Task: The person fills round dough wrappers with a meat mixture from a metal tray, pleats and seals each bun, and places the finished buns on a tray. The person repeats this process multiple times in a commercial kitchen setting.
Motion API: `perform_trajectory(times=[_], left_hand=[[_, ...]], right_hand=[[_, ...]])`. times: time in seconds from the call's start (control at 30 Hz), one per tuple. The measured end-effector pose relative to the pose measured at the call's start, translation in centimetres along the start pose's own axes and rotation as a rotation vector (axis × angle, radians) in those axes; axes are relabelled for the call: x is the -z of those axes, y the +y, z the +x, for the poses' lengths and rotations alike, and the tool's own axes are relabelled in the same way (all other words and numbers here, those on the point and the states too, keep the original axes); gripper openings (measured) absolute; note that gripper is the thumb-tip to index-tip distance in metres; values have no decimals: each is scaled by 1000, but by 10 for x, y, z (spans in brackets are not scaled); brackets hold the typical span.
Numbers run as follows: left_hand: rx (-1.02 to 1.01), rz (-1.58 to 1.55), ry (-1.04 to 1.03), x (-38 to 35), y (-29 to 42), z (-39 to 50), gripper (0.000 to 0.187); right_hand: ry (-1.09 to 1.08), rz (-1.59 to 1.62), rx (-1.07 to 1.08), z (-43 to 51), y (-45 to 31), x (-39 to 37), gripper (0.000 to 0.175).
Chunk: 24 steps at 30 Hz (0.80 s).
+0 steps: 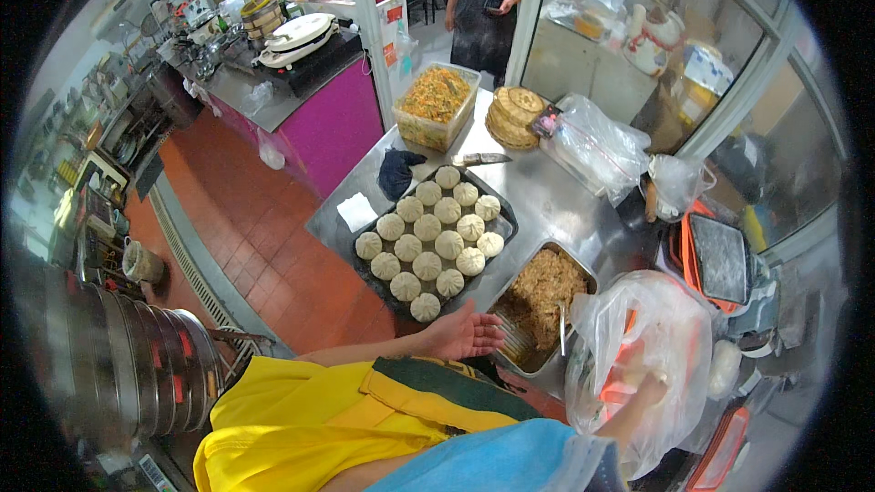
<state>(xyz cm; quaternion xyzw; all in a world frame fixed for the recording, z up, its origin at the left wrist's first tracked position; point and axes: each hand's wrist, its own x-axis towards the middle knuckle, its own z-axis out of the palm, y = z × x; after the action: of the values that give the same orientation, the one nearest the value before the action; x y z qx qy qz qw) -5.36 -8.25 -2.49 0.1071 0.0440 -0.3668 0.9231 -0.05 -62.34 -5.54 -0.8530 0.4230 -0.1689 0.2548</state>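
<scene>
My left hand (468, 333) is held out palm up, with nothing in it. It hovers between a black tray (509, 227) and a steel pan (521, 347). Rows of pleated raw buns (427, 227) sit on the tray. Minced filling (547, 290) lies heaped on one side of the pan, and a metal utensil handle (562, 329) sticks up from it. At the right, my right hand (651, 391) is at a large clear plastic bag (673, 328) with orange and white things inside. Its fingers look curled, but the bag partly hides them and any grip.
Behind the tray are a dark cloth (398, 174), a knife (482, 158), a tub of shredded vegetables (437, 109) and woven mats (516, 116). Stacked steamers (137, 355) stand at lower left. A person (487, 7) stands beyond the steel table (547, 184).
</scene>
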Motion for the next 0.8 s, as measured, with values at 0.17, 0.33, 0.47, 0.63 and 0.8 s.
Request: perform_trajectory(times=[0.17,0.33,0.47,0.63,0.8], left_hand=[[74,101,0,-5,18,-12,61],[65,423,18,-30,25,7,41],[85,626,-101,-52,18,26,47],[254,371,-26,-68,12,9,57],[26,742,100,-58,47,-22,47]], right_hand=[[90,-227,89,-86,-78,99,45],[-55,-44,540,-168,-154,165,51],[-492,361,603,-226,-205,167,57],[-810,471,649,-293,-241,101,48],[-841,526,426,-292,-223,64,35]])
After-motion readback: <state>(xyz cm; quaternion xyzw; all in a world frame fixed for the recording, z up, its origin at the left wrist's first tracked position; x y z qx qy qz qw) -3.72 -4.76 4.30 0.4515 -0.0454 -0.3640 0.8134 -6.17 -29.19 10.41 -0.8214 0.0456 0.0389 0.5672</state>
